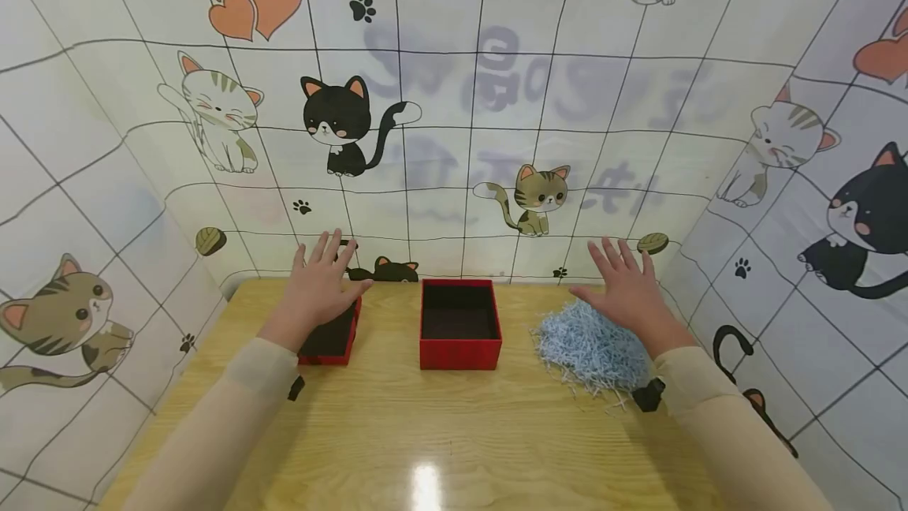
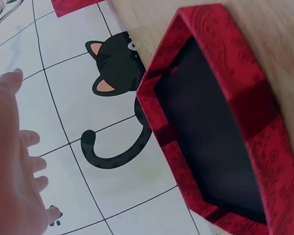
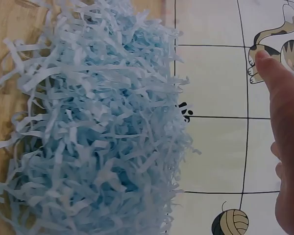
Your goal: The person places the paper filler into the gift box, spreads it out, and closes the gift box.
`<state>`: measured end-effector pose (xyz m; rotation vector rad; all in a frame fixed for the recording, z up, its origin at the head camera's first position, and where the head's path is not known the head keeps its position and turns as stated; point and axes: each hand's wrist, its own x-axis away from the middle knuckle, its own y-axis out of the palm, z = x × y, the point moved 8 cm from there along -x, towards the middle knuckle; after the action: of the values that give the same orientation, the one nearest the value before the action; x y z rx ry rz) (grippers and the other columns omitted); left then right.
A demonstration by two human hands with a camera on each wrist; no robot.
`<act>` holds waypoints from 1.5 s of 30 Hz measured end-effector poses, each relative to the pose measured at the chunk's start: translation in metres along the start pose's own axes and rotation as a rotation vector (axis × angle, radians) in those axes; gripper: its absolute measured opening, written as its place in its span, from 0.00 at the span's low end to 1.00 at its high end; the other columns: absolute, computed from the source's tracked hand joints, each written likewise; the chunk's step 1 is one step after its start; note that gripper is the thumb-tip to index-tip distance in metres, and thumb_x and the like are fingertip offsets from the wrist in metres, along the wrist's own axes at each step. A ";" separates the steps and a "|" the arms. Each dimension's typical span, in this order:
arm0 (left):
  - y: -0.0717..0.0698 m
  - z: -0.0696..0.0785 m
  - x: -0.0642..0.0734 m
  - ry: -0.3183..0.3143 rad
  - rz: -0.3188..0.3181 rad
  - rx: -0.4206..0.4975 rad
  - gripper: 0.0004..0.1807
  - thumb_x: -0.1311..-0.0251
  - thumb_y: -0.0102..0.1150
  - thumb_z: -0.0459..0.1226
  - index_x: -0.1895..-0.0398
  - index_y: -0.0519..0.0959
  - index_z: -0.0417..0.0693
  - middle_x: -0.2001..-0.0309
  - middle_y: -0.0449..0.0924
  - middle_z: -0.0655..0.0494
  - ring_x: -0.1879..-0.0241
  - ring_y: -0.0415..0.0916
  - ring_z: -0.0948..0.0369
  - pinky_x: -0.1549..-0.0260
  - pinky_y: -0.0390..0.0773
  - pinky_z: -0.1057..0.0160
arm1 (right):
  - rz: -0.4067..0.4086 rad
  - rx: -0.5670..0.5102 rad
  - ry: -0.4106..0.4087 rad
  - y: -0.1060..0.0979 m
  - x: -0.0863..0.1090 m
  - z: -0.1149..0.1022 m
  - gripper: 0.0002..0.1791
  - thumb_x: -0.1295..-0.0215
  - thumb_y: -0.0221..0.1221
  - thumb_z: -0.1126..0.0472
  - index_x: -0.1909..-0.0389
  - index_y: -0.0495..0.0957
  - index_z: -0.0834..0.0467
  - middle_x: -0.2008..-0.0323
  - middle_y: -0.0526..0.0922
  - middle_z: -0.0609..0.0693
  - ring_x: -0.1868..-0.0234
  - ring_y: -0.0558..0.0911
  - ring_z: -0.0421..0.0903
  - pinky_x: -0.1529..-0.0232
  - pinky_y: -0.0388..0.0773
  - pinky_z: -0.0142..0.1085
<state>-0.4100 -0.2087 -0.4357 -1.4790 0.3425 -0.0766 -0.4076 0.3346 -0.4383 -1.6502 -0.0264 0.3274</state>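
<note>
My left hand (image 1: 317,287) is held with fingers spread above a shallow red box lid (image 1: 328,359), whose dark inside faces up. In the left wrist view that lid (image 2: 257,122) shows a patterned red rim, apart from the hand (image 2: 14,161). Over at the right, my right hand (image 1: 630,295) spreads its fingers above a heap of light blue shredded paper (image 1: 592,349). The right wrist view shows the shredded paper (image 3: 103,122) close up, with the hand (image 3: 289,127) off to its side. Between the hands stands an open red box (image 1: 459,354) with a dark interior. Neither hand holds anything.
A wooden table (image 1: 426,416) carries everything. White cloth walls (image 1: 440,101) with cat drawings enclose its back and sides. Small black pieces lie near the lid (image 1: 296,388) and beside the paper heap, where one dark piece (image 1: 649,396) sits by the right sleeve.
</note>
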 end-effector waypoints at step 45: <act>0.051 0.076 -0.008 0.293 -0.071 0.631 0.49 0.26 0.71 0.55 0.10 0.59 0.57 0.11 0.51 0.48 0.12 0.47 0.45 0.21 0.58 0.30 | -0.034 -0.302 0.008 0.037 0.061 0.016 0.54 0.23 0.65 0.34 0.11 0.55 0.61 0.16 0.55 0.73 0.19 0.57 0.79 0.27 0.55 0.80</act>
<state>-0.4051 -0.1281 -0.4807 -0.8511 0.4525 -0.4230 -0.3597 0.3591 -0.4874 -1.9480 -0.1017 0.3019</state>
